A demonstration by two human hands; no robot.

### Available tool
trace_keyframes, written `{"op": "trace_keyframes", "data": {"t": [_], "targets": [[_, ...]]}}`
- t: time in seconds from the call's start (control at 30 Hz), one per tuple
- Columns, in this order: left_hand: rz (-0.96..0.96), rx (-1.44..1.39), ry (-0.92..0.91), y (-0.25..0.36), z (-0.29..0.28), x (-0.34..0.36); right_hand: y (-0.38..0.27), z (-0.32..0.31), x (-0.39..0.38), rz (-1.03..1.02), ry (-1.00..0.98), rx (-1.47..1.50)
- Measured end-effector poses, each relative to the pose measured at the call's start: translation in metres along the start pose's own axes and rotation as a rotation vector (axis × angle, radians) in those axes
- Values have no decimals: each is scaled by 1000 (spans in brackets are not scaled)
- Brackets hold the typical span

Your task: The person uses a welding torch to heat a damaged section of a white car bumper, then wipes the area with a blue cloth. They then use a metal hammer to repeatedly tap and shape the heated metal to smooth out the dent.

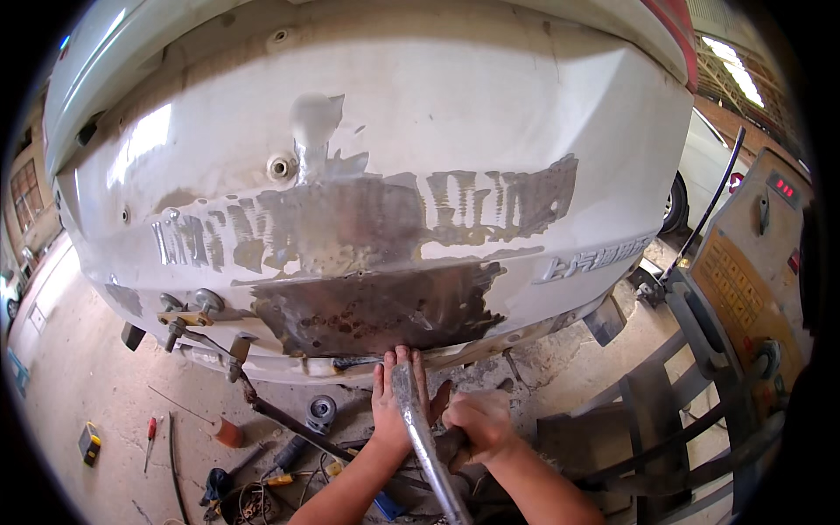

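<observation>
My left hand (391, 409) reaches up with its fingers stretched out, fingertips at the lower edge of a white vehicle's rear panel (499, 96). Just above them lies a dark bare-metal patch (376, 311) with scorched spots. My right hand (481, 422) is closed around the dark handle of a hammer. The long silvery head of this hammer (424, 446) slants across in front of my left hand and hides part of it. What lies behind the left palm is hidden.
A metal puller clamp (184, 319) with a rod is fixed at the panel's lower left. Below lie a red screwdriver (151, 430), an orange-brown can (227, 432), a round metal part (321, 411) and cables. A control-panel machine (744, 271) stands at right.
</observation>
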State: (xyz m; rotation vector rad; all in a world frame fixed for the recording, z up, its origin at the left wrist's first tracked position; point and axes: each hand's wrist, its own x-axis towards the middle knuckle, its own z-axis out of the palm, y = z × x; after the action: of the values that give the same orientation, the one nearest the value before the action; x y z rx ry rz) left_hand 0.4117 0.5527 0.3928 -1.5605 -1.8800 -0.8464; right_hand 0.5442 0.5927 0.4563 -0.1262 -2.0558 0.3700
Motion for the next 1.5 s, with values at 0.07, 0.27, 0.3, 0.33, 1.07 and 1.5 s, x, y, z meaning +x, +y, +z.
{"op": "trace_keyframes", "data": {"t": [0.07,0.27,0.3,0.33,1.07,1.5], "targets": [[99,160,-35,-6,2,-4,8,1,-2,106,-22,-100],[25,-23,-27,0,-1,0,-2,-2,3,-23,25,-5],[67,2,-81,-2,0,0,3,-1,4,4,24,-37],[109,30,-139,-4,0,-3,8,1,2,33,24,-65],[64,4,-39,-8,11,-6,-6,1,4,9,43,2],[-9,-24,-57,6,-15,3,0,0,1,96,22,-50]]}}
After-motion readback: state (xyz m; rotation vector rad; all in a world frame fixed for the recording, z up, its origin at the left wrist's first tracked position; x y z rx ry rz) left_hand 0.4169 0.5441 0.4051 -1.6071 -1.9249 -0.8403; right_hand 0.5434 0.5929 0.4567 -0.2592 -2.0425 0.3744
